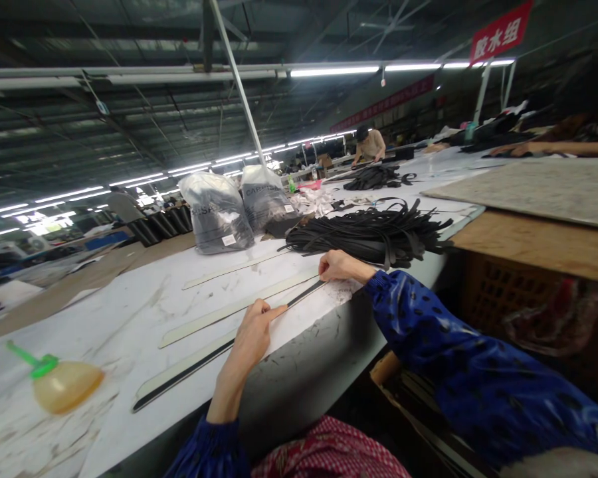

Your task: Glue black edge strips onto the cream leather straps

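A thin black strip [184, 373] lies along a pale long strip [152, 385] close to the table's front edge. My left hand [253, 332] rests over its middle, with a finger stretched out along the black strip and the others partly hidden. Farther right, my right hand [339, 265] pinches the far end of the black strip between closed fingers. Behind these, a second pale strip [194, 328] and a thinner third one [219, 273] lie roughly parallel. A large bundle of black strips [369, 232] sits just beyond my right hand.
A bottle of amber liquid with a green spout [64, 385] lies at the left. Two plastic-wrapped bags [216, 212] stand at the back. A grey board [538, 189] is at the right, near another person's arm. One person [369, 145] bends over the far table.
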Motion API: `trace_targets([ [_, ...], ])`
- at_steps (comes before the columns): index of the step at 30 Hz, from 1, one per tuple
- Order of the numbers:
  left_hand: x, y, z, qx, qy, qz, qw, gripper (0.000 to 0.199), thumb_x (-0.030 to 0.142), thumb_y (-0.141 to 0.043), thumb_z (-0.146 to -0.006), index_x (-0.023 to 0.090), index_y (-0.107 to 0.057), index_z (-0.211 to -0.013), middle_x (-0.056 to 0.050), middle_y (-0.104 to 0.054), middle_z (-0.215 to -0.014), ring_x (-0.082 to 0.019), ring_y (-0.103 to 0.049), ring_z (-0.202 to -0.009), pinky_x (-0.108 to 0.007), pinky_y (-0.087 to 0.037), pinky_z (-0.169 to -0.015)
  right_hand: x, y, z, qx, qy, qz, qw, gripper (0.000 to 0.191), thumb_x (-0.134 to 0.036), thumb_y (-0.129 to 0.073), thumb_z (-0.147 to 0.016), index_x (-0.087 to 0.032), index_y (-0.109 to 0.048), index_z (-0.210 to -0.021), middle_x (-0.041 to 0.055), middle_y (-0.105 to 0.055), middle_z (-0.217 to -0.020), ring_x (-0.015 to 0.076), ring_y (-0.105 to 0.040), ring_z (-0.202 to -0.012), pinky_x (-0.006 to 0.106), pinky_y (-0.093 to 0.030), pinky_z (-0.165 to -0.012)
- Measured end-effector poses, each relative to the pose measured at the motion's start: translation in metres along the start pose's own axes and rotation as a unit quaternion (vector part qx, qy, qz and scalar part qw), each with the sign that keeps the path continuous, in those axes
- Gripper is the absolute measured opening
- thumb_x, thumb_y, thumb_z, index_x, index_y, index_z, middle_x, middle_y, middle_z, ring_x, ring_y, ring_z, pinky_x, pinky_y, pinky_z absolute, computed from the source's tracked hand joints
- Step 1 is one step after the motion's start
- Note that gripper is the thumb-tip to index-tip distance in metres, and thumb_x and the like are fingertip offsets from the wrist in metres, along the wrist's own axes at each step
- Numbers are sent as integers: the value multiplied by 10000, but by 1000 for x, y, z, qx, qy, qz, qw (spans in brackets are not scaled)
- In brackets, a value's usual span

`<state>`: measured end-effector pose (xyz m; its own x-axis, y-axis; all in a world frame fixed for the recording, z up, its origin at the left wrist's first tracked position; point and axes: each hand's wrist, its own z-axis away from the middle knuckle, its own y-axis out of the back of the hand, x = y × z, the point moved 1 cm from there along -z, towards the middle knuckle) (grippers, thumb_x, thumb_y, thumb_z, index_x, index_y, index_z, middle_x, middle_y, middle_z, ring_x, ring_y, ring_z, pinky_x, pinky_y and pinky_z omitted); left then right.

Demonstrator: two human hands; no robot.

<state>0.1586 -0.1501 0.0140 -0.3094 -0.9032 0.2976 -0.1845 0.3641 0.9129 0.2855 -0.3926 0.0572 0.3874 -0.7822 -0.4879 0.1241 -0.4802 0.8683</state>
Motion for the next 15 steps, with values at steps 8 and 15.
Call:
trace_targets([
  [8, -9, -2, -3, -28, -10, -13, 999, 560, 30, -339, -823, 287, -620, -1234, -57, -487, -965, -203, -484, -937, -333, -426, -886, -1, -2, 0, -7, -4, 21, 1000, 214, -178, -695, -606, -173, -741, -814, 30, -700, -767, 153, -611, -694, 200, -389, -546],
  [15, 0, -1, -1, -12, 3, -16, 1000, 557, 11, -340, -819, 276, -644, -1202, -56, -491, -946, -204, -494, -936, -330, -426, -882, 17, 11, -5, -12, 19, -38, 999, 223, -186, -627, -694, -158, -730, -890, 10, -705, -804, 120, -601, -687, 172, -403, -562],
])
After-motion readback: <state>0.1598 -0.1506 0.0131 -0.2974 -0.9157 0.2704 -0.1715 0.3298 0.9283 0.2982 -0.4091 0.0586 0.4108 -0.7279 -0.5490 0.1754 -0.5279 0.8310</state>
